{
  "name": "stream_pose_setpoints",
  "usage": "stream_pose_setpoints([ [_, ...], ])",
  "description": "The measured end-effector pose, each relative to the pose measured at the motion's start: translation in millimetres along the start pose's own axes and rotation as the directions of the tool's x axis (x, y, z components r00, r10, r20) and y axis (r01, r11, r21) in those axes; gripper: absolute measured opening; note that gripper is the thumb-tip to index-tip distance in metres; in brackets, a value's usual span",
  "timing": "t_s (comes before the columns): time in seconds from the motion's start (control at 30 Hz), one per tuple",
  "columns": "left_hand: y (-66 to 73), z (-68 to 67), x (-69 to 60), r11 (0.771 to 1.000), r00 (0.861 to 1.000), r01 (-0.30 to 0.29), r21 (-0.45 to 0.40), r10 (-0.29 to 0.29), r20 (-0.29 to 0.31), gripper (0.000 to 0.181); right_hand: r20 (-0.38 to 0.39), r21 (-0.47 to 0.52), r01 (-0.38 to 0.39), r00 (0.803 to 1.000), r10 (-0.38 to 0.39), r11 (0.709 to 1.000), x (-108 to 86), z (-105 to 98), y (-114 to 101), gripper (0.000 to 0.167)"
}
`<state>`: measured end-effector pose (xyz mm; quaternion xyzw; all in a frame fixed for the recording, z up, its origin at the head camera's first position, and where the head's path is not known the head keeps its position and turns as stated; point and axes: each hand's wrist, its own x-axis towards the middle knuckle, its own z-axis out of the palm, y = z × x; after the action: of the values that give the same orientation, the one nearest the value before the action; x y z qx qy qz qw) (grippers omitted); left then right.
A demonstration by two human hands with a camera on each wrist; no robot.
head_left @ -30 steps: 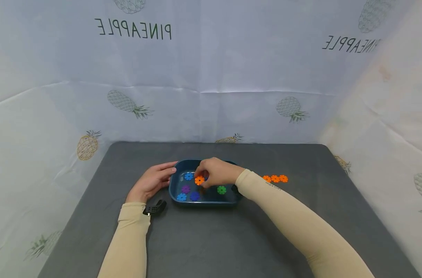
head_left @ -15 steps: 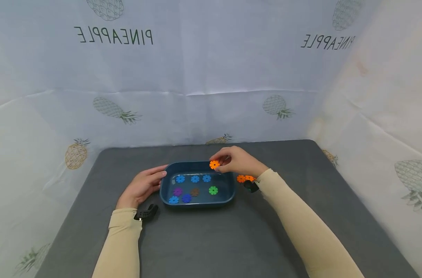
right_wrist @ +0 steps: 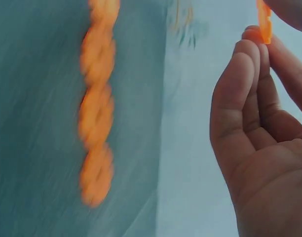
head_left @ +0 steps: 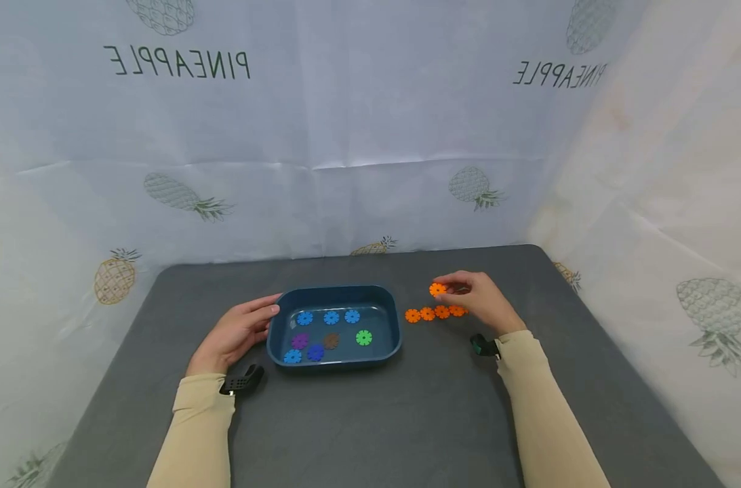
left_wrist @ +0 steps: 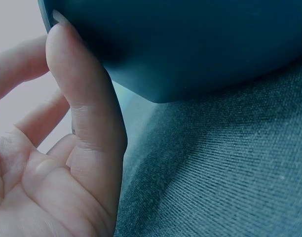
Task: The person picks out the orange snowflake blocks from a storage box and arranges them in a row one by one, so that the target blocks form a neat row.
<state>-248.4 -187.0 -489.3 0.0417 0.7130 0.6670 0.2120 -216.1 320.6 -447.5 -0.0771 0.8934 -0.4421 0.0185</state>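
A dark blue tray (head_left: 333, 362) lies on the table with several flower-shaped plastic discs in it. My left hand (head_left: 232, 332) rests at the tray's left end, thumb and fingertips touching its edge. In the left wrist view the thumb (left_wrist: 87, 94) lies against the tray's wall, fingers fairly straight. My right hand (head_left: 483, 298) pinches an orange flower-shaped disc (head_left: 437, 289) between thumb and fingers, held above the table. Below it, a row of orange discs (head_left: 428, 314) lies right of the tray. The right wrist view shows this row (right_wrist: 96, 116) blurred.
Inside the tray are blue discs (head_left: 331, 317), a purple disc (head_left: 299, 341), a brown disc (head_left: 331, 341) and a green disc (head_left: 363, 337). A grey cloth covers the table (head_left: 358, 434). A pale pineapple-print curtain (head_left: 321, 122) hangs behind.
My right hand has lifted the orange disc out of the tray and carried it right, over the row of orange discs. My left hand stays at the tray's left end.
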Motion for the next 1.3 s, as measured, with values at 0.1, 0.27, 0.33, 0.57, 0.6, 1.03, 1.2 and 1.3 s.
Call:
stream_pose_setpoints([
  [0.1, -1.2, -7.6, -11.3, 1.000, 1.000, 0.003, 0.018, -0.003, -0.003, 0.070, -0.027, 0.016, -0.030, 0.999, 0.031, 0.999, -8.6, -3, 18, 0.043],
  [0.27, -0.6, -14.1, -19.1, 1.000, 1.000, -0.020, 0.006, 0.020, 0.013, 0.071, -0.098, -0.050, -0.075, 0.993, 0.070, 0.996, -16.4, -13, 39, 0.045],
  [0.33, -0.2, -14.9, -19.5, 1.000, 1.000, -0.021, -0.001, 0.021, 0.009, 0.071, -0.110, -0.094, -0.104, 0.990, 0.093, 0.990, -17.8, -18, 44, 0.045],
  [0.57, 0.6, -17.0, -22.6, 1.000, 1.000, -0.009, -0.011, 0.009, -0.001, 0.071, -0.087, -0.212, -0.171, 0.984, 0.156, 0.962, -19.9, -25, 52, 0.044],
  [0.6, 1.0, -17.5, -23.8, 1.000, 1.000, -0.009, -0.010, 0.009, -0.004, 0.071, -0.083, -0.225, -0.176, 0.983, 0.161, 0.958, -19.0, -25, 53, 0.044],
  [1.03, -0.4, -21.4, -32.4, 1.000, 0.999, 0.001, -0.022, -0.002, -0.041, 0.070, -0.075, -0.280, -0.205, 0.979, 0.192, 0.938, -10.0, -18, 58, 0.045],
  [1.2, 2.0, -19.3, -29.3, 1.000, 1.000, -0.002, -0.009, 0.002, -0.027, 0.072, -0.076, -0.285, -0.222, 0.975, 0.209, 0.932, -11.3, -19, 57, 0.046],
  [1.3, 3.2, -18.0, -25.1, 1.000, 1.000, 0.003, 0.001, -0.003, -0.024, 0.073, -0.076, -0.288, -0.232, 0.973, 0.219, 0.929, -13.2, -21, 57, 0.046],
])
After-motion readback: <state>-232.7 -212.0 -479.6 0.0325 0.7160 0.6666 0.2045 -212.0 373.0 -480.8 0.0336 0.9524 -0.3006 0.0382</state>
